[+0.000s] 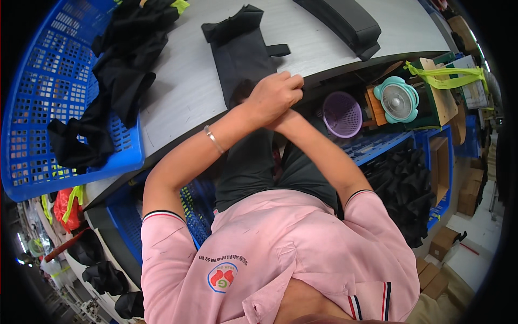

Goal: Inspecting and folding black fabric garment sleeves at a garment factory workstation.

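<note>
My left hand [274, 97], with a bracelet at its wrist, is closed at the table's near edge, its fingers curled. Whatever it may hold is hidden. Crossing beneath it is my right hand [281, 120], whose fingers are covered by the left one. A black fabric piece [237, 67] with a folded upper end and a small side loop lies on the grey table [181, 81]. Its lower end reaches my left wrist. Farther right on the table rests a long, padded-looking black piece [345, 24].
On the left stands a blue plastic basket [32, 124] with black fabric pieces [129, 59] hanging over its side. A purple basket [342, 114], a teal fan [398, 100] and a yellow-green strap [448, 81] are at right. Below them, a blue crate [440, 178] adjoins heaped black fabric [402, 189].
</note>
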`<state>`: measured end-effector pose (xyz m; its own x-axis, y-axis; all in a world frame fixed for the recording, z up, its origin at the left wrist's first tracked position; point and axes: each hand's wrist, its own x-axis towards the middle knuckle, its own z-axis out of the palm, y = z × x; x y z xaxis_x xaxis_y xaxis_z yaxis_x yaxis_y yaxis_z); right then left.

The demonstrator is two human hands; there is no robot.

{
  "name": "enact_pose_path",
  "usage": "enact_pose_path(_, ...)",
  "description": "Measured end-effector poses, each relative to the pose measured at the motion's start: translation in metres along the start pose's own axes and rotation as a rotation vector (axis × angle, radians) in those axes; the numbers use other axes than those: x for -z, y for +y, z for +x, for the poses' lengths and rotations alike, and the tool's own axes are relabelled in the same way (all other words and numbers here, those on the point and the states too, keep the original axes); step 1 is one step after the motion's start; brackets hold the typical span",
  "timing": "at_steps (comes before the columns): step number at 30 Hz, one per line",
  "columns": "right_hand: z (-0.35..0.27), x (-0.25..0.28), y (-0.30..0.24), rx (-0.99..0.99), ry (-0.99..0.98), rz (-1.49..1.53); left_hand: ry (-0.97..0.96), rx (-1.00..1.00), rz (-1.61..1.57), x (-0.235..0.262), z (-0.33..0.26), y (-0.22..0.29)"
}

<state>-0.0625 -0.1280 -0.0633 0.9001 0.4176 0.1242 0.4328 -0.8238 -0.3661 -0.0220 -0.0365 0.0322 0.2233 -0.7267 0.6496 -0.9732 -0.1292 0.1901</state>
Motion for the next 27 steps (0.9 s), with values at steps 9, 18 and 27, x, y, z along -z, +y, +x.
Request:
enact_pose_path(9, -0.012, 0.025, -0.002, -0.024, -0.039, 0.087, 0.308, 0.634, -0.206, 0.047, -0.051, 0.047)
enact_pose_path(18, -0.064, 0.062, -0.091, 0.039, -0.119, 0.437, 0.695, 1.396, -1.339, 0.049, -0.087, 0.048)
enact_pose_path(27, -0.084, 0.146, -0.086, -0.281, 0.699, 0.396, 0.645, 1.287, -1.192, 0.047, -0.089, 0.081)
